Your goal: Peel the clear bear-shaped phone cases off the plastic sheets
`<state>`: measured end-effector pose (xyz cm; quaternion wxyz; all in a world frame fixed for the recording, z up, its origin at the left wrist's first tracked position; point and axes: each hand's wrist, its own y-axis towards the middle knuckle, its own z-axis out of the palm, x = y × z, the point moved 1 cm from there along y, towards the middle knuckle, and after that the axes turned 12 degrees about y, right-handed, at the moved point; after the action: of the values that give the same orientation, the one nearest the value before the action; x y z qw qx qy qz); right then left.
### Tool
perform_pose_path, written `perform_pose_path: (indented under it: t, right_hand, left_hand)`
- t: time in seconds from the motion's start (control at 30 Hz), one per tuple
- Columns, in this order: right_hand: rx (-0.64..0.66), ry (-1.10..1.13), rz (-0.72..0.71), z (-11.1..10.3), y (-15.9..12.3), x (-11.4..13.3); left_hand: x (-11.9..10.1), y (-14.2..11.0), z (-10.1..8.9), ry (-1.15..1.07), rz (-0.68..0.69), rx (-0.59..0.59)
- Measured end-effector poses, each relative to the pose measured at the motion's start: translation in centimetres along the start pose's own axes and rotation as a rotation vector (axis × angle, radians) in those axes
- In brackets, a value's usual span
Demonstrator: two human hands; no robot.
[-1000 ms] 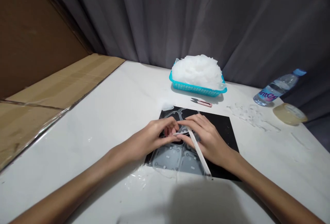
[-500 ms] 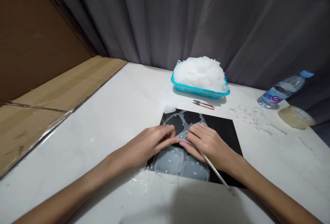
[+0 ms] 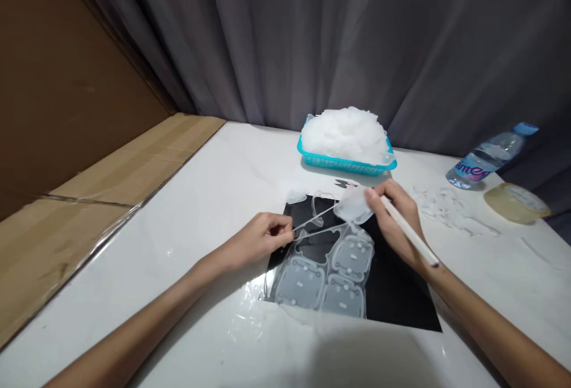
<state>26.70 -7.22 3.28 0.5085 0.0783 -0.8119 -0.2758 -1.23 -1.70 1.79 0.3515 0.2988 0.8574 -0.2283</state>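
Observation:
A translucent sheet of moulded clear pieces (image 3: 321, 275) lies on a black mat (image 3: 397, 293). My left hand (image 3: 263, 236) is closed, pinching the thin stretched frame of that sheet (image 3: 312, 221) at the mat's left edge. My right hand (image 3: 395, 215) is closed on one separated clear piece (image 3: 354, 205), lifted above the mat's far edge. The same hand also grips a white stick (image 3: 408, 232) that slants back toward my wrist.
A turquoise basket (image 3: 343, 165) heaped with white pieces stands behind the mat, with small pink snips (image 3: 345, 184) in front of it. A water bottle (image 3: 488, 156), a tape roll (image 3: 515, 202) and clear scraps (image 3: 446, 206) lie at the right. Cardboard (image 3: 111, 174) borders the left.
My right hand has risen and moved back to the right with a clear piece pulled off the sheet. My left hand slid left, stretching the frame. The camera view shifted slightly.

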Motion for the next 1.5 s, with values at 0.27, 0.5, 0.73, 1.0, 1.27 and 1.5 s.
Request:
perform_pose_path:
  t: [0.27,0.5,0.73,1.0,1.27,1.5]
  right_hand:
    - [0.293,0.021,-0.343,1.4,-1.6,1.2]
    - [0.216,0.011,-0.313,1.3,-1.9,1.0]
    - [0.333,0.009,-0.116,1.5,-0.7,1.3]
    - [-0.087,0.089,0.253,-1.0,1.4,-2.6]
    - [0.077,0.328,0.200,0.4,0.9,-0.9]
    - [0.296,0.447,0.138,2.2,0.0,2.2]
  left_hand:
    - [-2.6,-0.1,-0.1,0.113,0.069,-0.336]
    - [-2.7,1.9,1.8,0.094,0.284,-0.270]
    - [-3.1,1.5,2.6,0.290,0.393,-0.261]
    - [-2.1,1.1,3.0,0.586,0.456,-0.289]
    - [-2.1,0.8,2.1,0.444,0.311,-0.407]
    - [-3.3,2.4,1.8,-0.070,0.238,-0.220]
